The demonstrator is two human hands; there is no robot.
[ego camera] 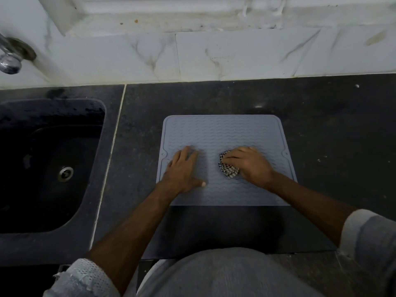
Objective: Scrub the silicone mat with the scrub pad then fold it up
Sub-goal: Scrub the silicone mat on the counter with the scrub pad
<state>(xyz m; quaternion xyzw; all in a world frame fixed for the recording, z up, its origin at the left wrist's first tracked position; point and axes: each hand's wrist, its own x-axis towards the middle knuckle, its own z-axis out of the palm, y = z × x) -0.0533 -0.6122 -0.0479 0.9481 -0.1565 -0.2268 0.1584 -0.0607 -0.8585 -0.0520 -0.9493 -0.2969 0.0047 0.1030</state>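
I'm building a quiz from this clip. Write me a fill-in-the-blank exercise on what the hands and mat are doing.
1. The right hand grips the checked ____ on the silicone mat.
2. The left hand presses ____ on the mat, fingers straight.
3. The mat lies ____ on the dark countertop, not folded.
4. The sink is on the person's ____ side.

Missing words: scrub pad; flat; unfolded; left
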